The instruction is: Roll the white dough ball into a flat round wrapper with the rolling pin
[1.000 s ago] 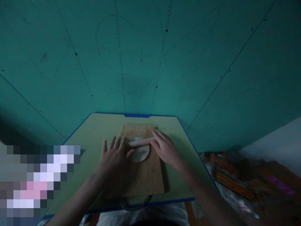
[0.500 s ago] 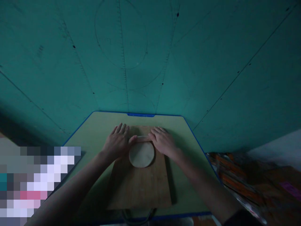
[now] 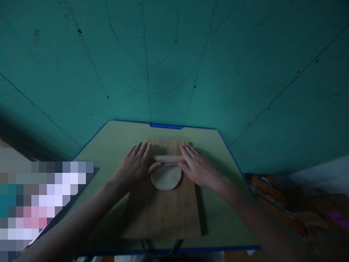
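Head view: I'm seeing my left hand and right hand lying open-fingered over the rolling pin; it's sitting crosswise at the dough's far edge, neither nearer.

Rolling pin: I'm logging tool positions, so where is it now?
In the head view, the rolling pin lies below centre, between the left hand and right hand, at the far edge of the dough.

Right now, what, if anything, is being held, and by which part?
A rolling pin lies under both hands: left hand over its left end, right hand over its right. Whether either actually grips it cannot be told.
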### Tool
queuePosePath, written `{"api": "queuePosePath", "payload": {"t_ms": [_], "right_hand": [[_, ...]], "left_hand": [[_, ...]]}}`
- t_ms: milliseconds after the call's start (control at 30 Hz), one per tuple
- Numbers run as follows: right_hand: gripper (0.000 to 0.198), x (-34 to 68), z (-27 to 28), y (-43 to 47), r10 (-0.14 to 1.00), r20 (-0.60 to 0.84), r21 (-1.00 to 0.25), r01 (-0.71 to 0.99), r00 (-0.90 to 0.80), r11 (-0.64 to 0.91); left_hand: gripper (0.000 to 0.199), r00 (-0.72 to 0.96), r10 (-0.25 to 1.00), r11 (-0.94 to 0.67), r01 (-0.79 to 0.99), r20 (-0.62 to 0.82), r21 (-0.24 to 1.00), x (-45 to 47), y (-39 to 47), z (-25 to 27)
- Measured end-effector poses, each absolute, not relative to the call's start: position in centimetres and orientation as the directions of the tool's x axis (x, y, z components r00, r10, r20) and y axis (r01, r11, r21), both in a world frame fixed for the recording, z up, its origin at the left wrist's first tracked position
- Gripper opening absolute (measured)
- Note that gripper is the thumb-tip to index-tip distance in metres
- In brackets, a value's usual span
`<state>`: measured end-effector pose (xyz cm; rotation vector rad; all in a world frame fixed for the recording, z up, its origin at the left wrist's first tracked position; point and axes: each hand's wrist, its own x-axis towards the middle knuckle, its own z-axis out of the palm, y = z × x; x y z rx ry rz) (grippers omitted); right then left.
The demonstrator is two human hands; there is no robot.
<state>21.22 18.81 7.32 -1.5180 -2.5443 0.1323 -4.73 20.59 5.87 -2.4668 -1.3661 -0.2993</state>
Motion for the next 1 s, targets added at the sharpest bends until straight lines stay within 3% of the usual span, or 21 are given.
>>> {"api": "queuePosePath", "payload": {"t_ms": [200, 500, 700, 800, 867, 1000], "right_hand": [[0.075, 20.9, 7.2, 23.3, 0.903, 0.051, -0.230, 0.875, -0.426, 0.426], [0.071, 21.5, 8.2, 15.4, 0.848, 0.069, -0.163, 0.833, -0.526, 0.529], [0.067, 21.8, 8.5, 15.3, 0.844, 0.038, -0.193, 0.824, -0.536, 0.532], [0.066, 20.9, 8.9, 19.5, 0.895, -0.052, -0.220, 0.879, -0.443, 0.423], [0.058, 19.9, 9.2, 22.6, 0.884, -0.070, -0.197, 0.875, -0.462, 0.442], [0.045, 18.1, 8.9, 26.7, 0.874, -0.021, -0.139, 0.867, -0.486, 0.479]], "left_hand": [[0.078, 0.421, 0.871, -0.412, 0.907, 0.251, -0.091, -3.6, 24.5, 6.6], [0.086, 0.536, 0.767, -0.528, 0.840, 0.354, -0.128, -5.4, 18.5, 5.4], [0.073, 0.618, 0.692, -0.605, 0.778, 0.372, -0.168, -5.7, 17.4, 6.3], [0.049, 0.671, 0.691, -0.664, 0.736, 0.269, -0.130, -5.4, 21.2, 6.9], [0.037, 0.688, 0.694, -0.677, 0.724, 0.212, -0.132, -5.0, 24.2, 7.1], [0.035, 0.657, 0.721, -0.641, 0.753, 0.219, -0.147, -4.2, 28.0, 6.4]]}}
